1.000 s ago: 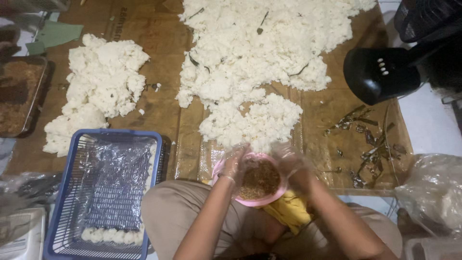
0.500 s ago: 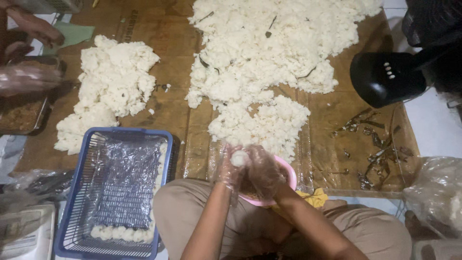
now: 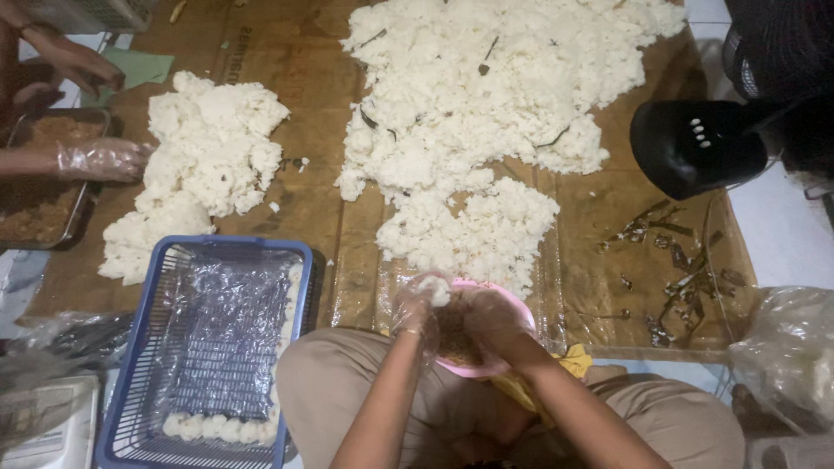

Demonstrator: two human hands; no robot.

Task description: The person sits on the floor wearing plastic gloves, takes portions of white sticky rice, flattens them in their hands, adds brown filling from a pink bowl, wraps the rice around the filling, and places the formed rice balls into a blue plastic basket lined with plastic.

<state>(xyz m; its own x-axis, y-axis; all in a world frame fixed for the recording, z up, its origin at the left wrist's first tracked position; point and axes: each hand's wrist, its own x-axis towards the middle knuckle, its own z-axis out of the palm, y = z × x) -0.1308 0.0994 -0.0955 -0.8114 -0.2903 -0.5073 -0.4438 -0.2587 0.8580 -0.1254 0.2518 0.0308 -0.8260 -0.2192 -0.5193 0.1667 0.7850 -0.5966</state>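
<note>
Over the pink bowl (image 3: 512, 304), left hand (image 3: 417, 304) now cups a white rice lump (image 3: 437, 291); right hand (image 3: 491, 317) has moved in from the rim, fingers curled over brown filling (image 3: 452, 334).

blue basket (image 3: 130, 365), probably a fan (image 3: 699, 143)
</note>
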